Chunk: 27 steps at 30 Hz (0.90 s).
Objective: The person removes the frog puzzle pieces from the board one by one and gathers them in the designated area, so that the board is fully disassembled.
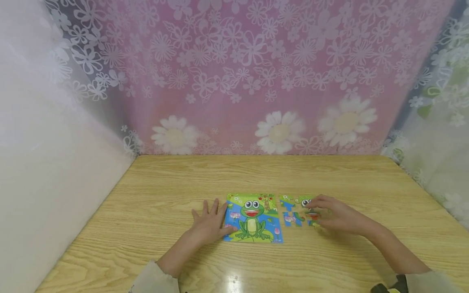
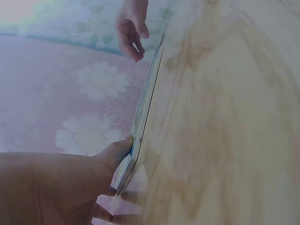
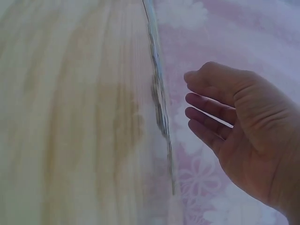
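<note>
A square frog picture board [image 1: 269, 236] lies flat on the wooden table [image 1: 176, 179]. My left hand [image 1: 209, 226] rests at its left side with fingers spread, the thumb touching the lower left edge. In the left wrist view that thumb [image 2: 119, 149] presses on the board's edge. To the right of the board lie several jigsaw pieces [image 1: 292, 219] with parts of a frog picture. My right hand [image 1: 340, 215] hovers over the right-hand pieces and partly hides them. The right wrist view has its fingers [image 3: 211, 108] loosely bent, holding nothing, above the row of pieces [image 3: 159, 89].
A pink flowered curtain [image 1: 227, 93] hangs behind the table's far edge. A pale wall or sheet [image 1: 66, 162] stands along the left, and a flowered sheet [image 1: 447, 162] along the right.
</note>
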Available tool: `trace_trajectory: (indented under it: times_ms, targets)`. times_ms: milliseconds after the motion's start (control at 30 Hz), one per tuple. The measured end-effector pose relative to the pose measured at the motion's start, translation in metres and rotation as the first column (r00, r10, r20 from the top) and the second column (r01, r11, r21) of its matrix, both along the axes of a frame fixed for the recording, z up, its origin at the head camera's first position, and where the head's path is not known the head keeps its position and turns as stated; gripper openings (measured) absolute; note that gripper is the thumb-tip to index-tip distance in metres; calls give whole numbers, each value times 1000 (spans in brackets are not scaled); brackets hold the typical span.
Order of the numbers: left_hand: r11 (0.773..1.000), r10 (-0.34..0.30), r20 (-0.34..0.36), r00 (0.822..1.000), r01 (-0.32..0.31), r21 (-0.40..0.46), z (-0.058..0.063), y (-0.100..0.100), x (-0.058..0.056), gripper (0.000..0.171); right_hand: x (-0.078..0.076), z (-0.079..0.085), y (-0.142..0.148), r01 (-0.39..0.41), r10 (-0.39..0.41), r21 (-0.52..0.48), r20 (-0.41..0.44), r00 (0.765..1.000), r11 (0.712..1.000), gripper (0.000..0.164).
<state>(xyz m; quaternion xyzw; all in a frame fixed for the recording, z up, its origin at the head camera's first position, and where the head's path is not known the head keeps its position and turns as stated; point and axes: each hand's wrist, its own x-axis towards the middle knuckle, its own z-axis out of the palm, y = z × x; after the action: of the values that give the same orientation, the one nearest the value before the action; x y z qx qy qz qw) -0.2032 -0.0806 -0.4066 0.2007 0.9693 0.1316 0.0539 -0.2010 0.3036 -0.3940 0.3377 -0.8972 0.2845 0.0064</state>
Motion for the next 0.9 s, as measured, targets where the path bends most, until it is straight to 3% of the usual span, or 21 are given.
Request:
trace_trajectory:
  times_ms: [200, 500, 900]
  targets:
    - [1000, -2, -2, 1000, 2, -5, 0, -1, 0, 83, -7, 5, -30, -37, 37, -6, 55, 998, 999, 35]
    - [1000, -6, -9, 1000, 6, -10, -2, 0, -1, 83, -23, 3, -71, -117, 120, 76, -25, 992, 990, 34]
    - [1000, -1, 1, 1000, 1, -12, 0, -1, 0, 83, -24, 4, -102, -69, 56, 196, 71, 996, 978, 44]
